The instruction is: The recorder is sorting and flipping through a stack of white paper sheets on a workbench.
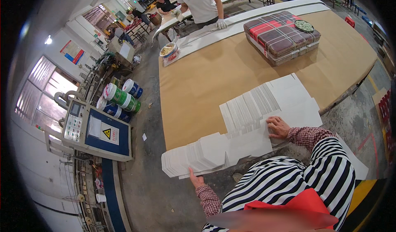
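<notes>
My left hand [196,179] touches the near edge of a fanned row of white card sheets [194,154] at the table's near left corner. Its thumb stretches up along the edge; the other fingers are partly hidden. Farther right, my right hand [279,127] lies on the flat white sheets with its fingers apart, beside the end of the fanned row. Behind it lies a second fanned row of white card sheets [250,107], the sheets overlapping like steps. A larger white sheet [288,92] spreads to the right of that row.
Brown paper covers the table [194,87]. A bundle of dark red-brown boxes [282,36], tied with string, carries a small round dish [304,25]. A tub [169,51] stands at the far left corner. Across the table a gloved person [198,3] stands. A control cabinet [99,129] and paint buckets [121,96] are left.
</notes>
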`<state>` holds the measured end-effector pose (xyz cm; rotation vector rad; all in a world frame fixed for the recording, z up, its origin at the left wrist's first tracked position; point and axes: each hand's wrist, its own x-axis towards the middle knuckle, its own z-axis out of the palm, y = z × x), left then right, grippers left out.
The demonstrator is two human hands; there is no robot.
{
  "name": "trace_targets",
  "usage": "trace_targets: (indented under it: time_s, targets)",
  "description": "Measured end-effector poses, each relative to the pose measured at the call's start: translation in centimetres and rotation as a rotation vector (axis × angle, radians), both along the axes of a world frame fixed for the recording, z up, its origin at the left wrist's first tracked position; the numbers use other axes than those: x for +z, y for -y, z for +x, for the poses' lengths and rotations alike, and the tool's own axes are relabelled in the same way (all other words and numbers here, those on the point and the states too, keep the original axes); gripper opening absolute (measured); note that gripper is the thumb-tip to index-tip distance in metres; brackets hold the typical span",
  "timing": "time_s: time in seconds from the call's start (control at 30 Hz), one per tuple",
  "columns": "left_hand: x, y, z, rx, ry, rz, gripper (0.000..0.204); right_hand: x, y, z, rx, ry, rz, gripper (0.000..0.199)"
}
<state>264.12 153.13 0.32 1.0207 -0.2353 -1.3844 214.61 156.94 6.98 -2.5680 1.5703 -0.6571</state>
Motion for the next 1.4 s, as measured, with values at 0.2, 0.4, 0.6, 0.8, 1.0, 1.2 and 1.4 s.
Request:
trace_targets:
  time_s: [0.2,0.4,0.6,0.8,1.0,1.2,1.4]
  targets:
    - [0.4,-0.3,-0.1,-0.008,-0.021,0.024,0.048,0.6,-0.4,0.2,0.000,0.026,0.012,0.044]
    - [-0.4,-0.1,0.3,-0.020,-0.047,0.005,0.047,0.7,-0.3,0.0,-0.007,0.019,0.000,0.042]
    - [-0.1,0.2,0.0,-0.020,-0.068,0.016,0.048,0.5,-0.1,0.0,-0.002,0.022,-0.005,0.043]
    - [-0.2,0.1,0.5,0.003,-0.069,0.004,0.048,0.6,-0.1,0.4,-0.006,0.015,0.007,0.043]
    - [0.6,-0.3,-0.5,0.008,-0.062,0.015,0.046,0.5,-0.3,-0.1,-0.008,0.013,-0.004,0.043]
    - [0.1,-0.1,0.0,-0.028,-0.015,0.038,0.044,1.2,0.6,-0.7,0.038,0.018,0.091,0.045]
    - [0.3,0.1,0.3,-0.004,-0.030,0.015,0.040,2.7,2.0,-1.2,0.047,-0.118,0.061,0.058]
